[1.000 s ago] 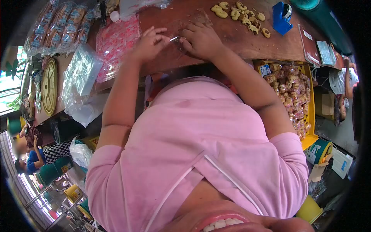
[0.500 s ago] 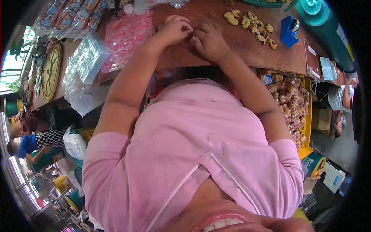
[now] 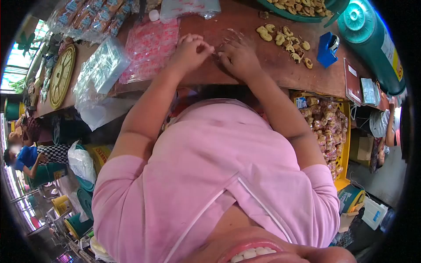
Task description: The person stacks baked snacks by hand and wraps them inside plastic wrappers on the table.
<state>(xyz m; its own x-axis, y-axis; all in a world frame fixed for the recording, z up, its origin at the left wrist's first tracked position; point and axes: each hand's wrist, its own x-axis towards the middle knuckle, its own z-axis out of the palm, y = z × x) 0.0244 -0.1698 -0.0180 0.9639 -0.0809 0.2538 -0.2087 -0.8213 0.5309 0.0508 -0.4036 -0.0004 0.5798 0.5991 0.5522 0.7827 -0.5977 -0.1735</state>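
Observation:
My left hand (image 3: 191,53) is over the brown table (image 3: 272,65), its thumb and fingertips pinched together. Beside it, my right hand (image 3: 239,57) has its fingers curled down, with the thumb toward the left hand. Shiny glints like thin clear plastic (image 3: 232,35) show at the right fingertips, but what either hand pinches is too small or hidden to make out. A stack of clear bags with pink-red print (image 3: 149,52) lies left of my left hand. Beyond my right hand, curved yellow-brown cookies (image 3: 291,44) lie loose on the table.
A blue tape dispenser (image 3: 326,50) and green cylinder (image 3: 368,35) stand right. A green basin (image 3: 285,15) holds more pieces. Packed brown goods (image 3: 87,19), clear bags (image 3: 103,65) and an oval clock (image 3: 62,76) are left. A yellow crate (image 3: 344,162) holds wrapped goods; a person (image 3: 28,158) is far left.
The view has shifted, bringing more of the basin into sight. My hands stay close together over the table, and the gleam of clear plastic by the right fingers is plainer.

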